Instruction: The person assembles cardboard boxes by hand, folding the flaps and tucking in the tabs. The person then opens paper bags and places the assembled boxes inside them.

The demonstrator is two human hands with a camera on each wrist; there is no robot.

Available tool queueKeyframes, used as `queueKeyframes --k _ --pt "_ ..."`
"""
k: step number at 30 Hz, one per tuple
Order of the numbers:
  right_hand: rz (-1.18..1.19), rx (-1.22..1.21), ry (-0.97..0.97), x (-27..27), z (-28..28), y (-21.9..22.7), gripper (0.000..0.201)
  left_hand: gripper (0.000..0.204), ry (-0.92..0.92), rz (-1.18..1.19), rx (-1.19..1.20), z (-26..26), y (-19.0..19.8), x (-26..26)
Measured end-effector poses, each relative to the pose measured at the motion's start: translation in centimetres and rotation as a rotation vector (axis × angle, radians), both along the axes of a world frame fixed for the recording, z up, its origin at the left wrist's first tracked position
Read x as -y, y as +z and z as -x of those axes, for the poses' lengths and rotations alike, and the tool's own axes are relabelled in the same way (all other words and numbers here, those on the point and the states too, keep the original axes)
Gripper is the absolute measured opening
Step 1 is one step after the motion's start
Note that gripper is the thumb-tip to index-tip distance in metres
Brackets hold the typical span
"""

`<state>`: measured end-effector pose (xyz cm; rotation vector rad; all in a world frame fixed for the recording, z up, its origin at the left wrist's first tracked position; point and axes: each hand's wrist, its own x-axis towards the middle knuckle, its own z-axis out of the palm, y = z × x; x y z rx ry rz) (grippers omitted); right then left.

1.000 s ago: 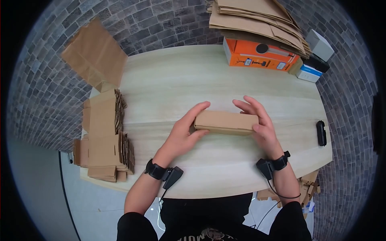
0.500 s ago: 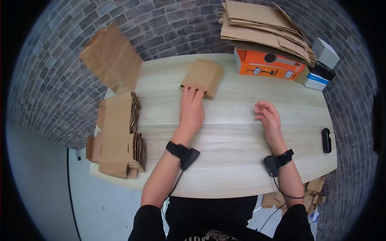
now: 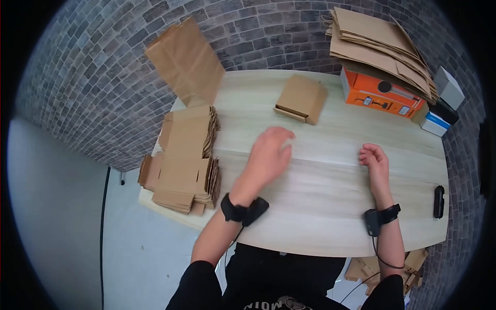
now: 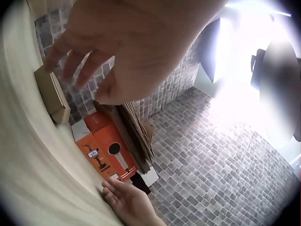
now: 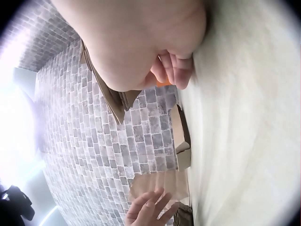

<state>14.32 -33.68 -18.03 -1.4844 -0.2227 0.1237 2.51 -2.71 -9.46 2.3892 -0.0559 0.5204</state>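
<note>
A brown cardboard box (image 3: 299,98) lies by itself near the table's back edge, a flap along its front side; it also shows in the left wrist view (image 4: 51,94) and the right wrist view (image 5: 179,129). Nearer the person, the left hand (image 3: 268,155) hovers over the table with bent, spread fingers and holds nothing. To the right, the right hand (image 3: 377,165) rests at the tabletop, its fingers loosely curled and empty. Left of the left hand stand stacks of flattened cardboard (image 3: 183,155).
A brown paper bag (image 3: 191,62) stands at the back left. Cardboard sheets (image 3: 382,44) lie on an orange box (image 3: 380,95) at the back right, beside small boxes (image 3: 448,88). A black object (image 3: 438,201) lies near the right edge. More cardboard (image 3: 413,261) is below the table.
The box went from between both hands to the back of the table. My left hand let go of it and drew back toward the person. The head view has turned left.
</note>
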Motion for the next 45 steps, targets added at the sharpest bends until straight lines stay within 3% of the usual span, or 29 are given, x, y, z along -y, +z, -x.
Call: queueKeyframes --k 2,4,5,7,9,10,12,14,16,20,24,27,32,34,35,37,38,40,42,45 --pt "0.093 0.049 -0.005 0.3 0.2 0.6 0.019 0.028 0.014 -0.091 0.017 -1.8 -0.2 -1.8" --pt "-0.035 -0.043 -0.012 -0.7 -0.6 0.8 0.016 0.031 0.215 0.285 -0.108 -4.6 -0.2 -2.7" --pt "-0.035 -0.061 -0.018 -2.0 -0.9 1.4 0.017 0.031 0.204 0.303 -0.086 -6.2 -1.1 -2.9" --pt "-0.003 -0.088 0.019 -5.7 -1.5 3.0 0.018 0.045 0.432 0.327 0.157 -9.2 -3.8 -2.9" --pt "0.023 -0.086 0.030 -8.8 -3.8 3.7 0.019 0.053 0.452 0.336 0.157 -10.9 -5.4 -1.5" --pt "0.146 -0.021 0.040 -10.1 -5.6 3.5 0.022 0.062 0.471 0.332 0.137 -11.1 -5.9 -1.0" --pt "0.289 0.048 0.055 -12.1 -10.3 2.3 0.025 0.068 0.426 0.276 0.180 -10.5 -6.7 -0.7" --pt "0.476 0.272 -0.054 -13.3 -15.8 1.3 0.039 0.074 0.390 0.224 0.221 -10.1 -6.9 -0.8" --pt "0.502 0.272 -0.037 -15.1 -17.7 2.2 0.043 0.078 0.261 0.227 0.248 -9.2 -6.9 -1.4" --pt "0.559 0.222 -0.088 -18.4 -18.2 4.8 0.048 0.080 0.220 0.162 0.231 -9.7 -7.4 -2.1" --pt "0.658 0.156 0.049 -20.0 -19.7 4.0 0.043 0.072 0.218 0.159 0.166 -9.7 -7.2 -2.1" --pt "0.550 0.083 0.100 -20.2 -18.5 3.6 0.037 0.063 0.168 0.184 0.136 -9.2 -6.9 -1.9" --pt "0.463 0.123 -0.037 -19.2 -16.6 4.0 0.030 0.052 0.120 0.274 0.197 -10.1 -7.6 -2.0" --pt "0.396 0.070 -0.010 -17.7 -15.5 5.1 0.031 0.045 -0.006 0.572 0.275 -10.9 -8.1 -1.8" --pt "0.321 0.016 0.019 -17.1 -14.6 6.2 0.032 0.045 -0.010 0.580 0.280 -11.0 -7.8 -1.5" --pt "0.359 0.067 0.029 -15.4 -12.4 8.1 0.033 0.038 -0.183 1.007 0.102 -11.1 -7.3 -0.8" --pt "0.326 0.127 0.032 -14.6 -11.1 8.9 0.034 0.038 -0.194 1.010 0.102 -10.9 -6.5 -0.5" --pt "0.291 0.193 0.027 -12.6 -9.0 10.2 0.034 0.038 -0.287 1.439 -0.133 -10.3 -5.0 -0.2" --pt "0.344 0.394 0.046 -10.2 -7.2 10.9 0.034 0.041 -0.363 1.448 -0.250 -10.0 -4.0 0.0" --pt "0.346 0.370 0.058 -7.5 -5.0 11.4 0.034 0.044 -0.428 1.441 -0.438 -9.7 -3.3 1.5"
